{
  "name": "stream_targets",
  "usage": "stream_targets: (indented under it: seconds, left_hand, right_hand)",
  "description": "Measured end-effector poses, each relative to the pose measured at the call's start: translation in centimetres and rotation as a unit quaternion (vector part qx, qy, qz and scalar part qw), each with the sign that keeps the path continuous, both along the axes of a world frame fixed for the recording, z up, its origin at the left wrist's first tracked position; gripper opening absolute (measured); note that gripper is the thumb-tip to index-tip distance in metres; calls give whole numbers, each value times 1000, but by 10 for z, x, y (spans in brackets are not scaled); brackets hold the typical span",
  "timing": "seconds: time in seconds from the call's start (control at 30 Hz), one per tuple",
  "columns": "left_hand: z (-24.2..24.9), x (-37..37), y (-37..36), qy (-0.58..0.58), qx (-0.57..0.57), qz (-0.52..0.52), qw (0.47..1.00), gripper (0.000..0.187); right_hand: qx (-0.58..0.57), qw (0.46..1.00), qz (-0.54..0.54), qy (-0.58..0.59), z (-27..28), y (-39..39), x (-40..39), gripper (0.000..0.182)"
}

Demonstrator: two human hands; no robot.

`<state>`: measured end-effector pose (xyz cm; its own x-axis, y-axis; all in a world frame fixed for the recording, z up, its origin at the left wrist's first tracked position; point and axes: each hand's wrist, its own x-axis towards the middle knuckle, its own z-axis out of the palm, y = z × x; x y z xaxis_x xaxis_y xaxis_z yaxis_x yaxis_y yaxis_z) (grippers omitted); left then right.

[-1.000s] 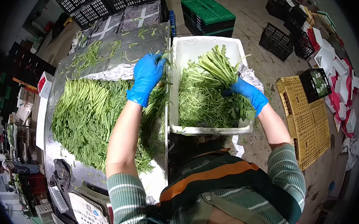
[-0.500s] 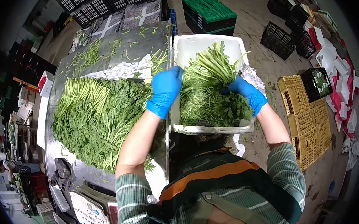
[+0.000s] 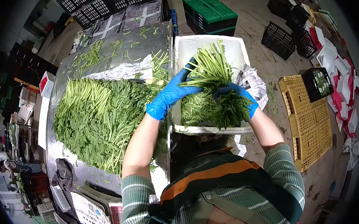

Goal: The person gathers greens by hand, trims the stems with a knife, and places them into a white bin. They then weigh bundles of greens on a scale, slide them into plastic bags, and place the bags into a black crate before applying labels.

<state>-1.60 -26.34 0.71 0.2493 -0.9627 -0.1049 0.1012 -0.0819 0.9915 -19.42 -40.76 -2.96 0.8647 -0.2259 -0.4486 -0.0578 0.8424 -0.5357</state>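
A bunch of leafy greens [image 3: 210,64] with pale green stems and dark, jagged leaves is held above a white foam box [image 3: 241,49]. My right hand [image 3: 237,92], in a blue glove, is closed around its leafy middle, with some fingers hidden by leaves. My left hand [image 3: 177,87], also gloved in blue, cups the stem side, thumb under the stems and fingers partly behind them. Loose stems and trimmings [image 3: 196,108] lie in the box below. Left of the box, a large pile of the same greens [image 3: 101,121] covers part of a metal table [image 3: 66,72].
Crumpled paper [image 3: 122,70] and scattered scraps lie on the table's far part. A green-topped crate stack [image 3: 210,10] stands behind the box. To the right are yellow plastic pallets [image 3: 309,119] and black crates [image 3: 277,40]. Another person [image 3: 19,167] is far left.
My left hand has opened from a closed shape at the table edge and moved right onto the stems. The bunch has turned more upright, and my right hand has shifted slightly left.
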Motion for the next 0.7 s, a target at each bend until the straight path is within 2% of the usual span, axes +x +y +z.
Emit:
stream_targets:
  seconds: [0.03,0.1,0.13,0.17,0.23,0.27,0.33,0.4,0.47,0.5,0.53,0.57,0.6,0.63,0.67,0.7]
  left_hand:
    - [-10,-3,-6,-65,-12,17,998,81]
    - [-27,-10,-14,-64,-40,19,997,78]
    - [6,-20,-11,-200,74,68,975,58]
    - [2,-16,-10,-198,74,69,975,58]
    - [-2,-3,-8,-319,164,25,933,35]
    - [-3,1,-4,-315,149,20,937,29]
    - [-5,12,-1,-227,147,16,963,31]
    - [-17,30,0,-104,95,128,982,25]
    - [-26,59,3,-6,34,281,959,25]
    - [-30,69,9,-20,41,300,953,26]
    - [-34,80,15,-34,48,320,946,27]
    - [-63,102,18,-126,76,282,948,29]
    - [-61,91,21,-313,106,256,908,34]
    - [-55,74,24,-487,132,221,834,39]
    - [-50,64,23,-498,145,129,845,61]
    - [-49,49,21,-476,144,104,861,71]
  right_hand:
    - [1,1000,0,1,-7,0,3,26]
    - [-95,993,64,-3,-21,0,7,25]
    - [-130,989,68,21,-14,5,5,26]
    - [-130,989,69,22,-18,3,5,26]
    - [-141,983,113,43,-25,1,6,26]
    - [-141,983,113,43,-24,0,4,26]
    - [-97,988,88,81,-6,5,1,25]
    - [-118,985,90,86,1,5,-4,25]
    - [-140,982,93,89,-9,-3,-7,26]
    - [-343,929,141,-6,-29,-16,-11,26]
    - [-526,824,183,-102,-39,-24,-13,27]
    - [-302,944,135,2,-11,-11,-12,26]
    - [-302,944,134,1,-15,-12,-10,26]
    - [-136,986,96,-22,-21,-14,-7,26]
    - [33,997,56,-45,-25,-15,-6,26]
    - [-12,1000,-5,17,-5,-2,-2,26]
